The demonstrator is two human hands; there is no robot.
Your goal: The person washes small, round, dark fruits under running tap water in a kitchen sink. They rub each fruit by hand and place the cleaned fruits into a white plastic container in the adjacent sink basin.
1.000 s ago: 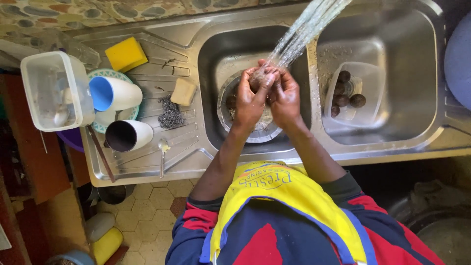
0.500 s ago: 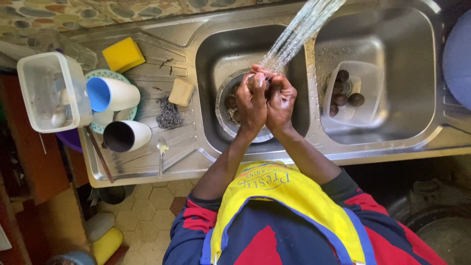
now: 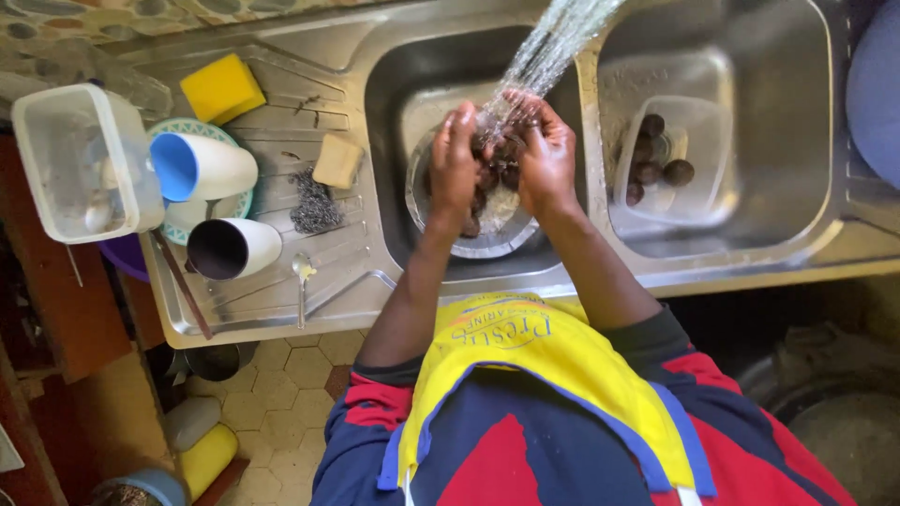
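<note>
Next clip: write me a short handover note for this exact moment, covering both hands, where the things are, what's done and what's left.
Left hand and right hand: both cupped together under the running water stream, holding small dark round fruits between them.
Below them, a round metal bowl sits in the left steel sink basin with more dark fruits in it.
Done, apparently: several fruits lie in the clear plastic container in the right basin.
Left: the fruits in hand and in the bowl.
</note>
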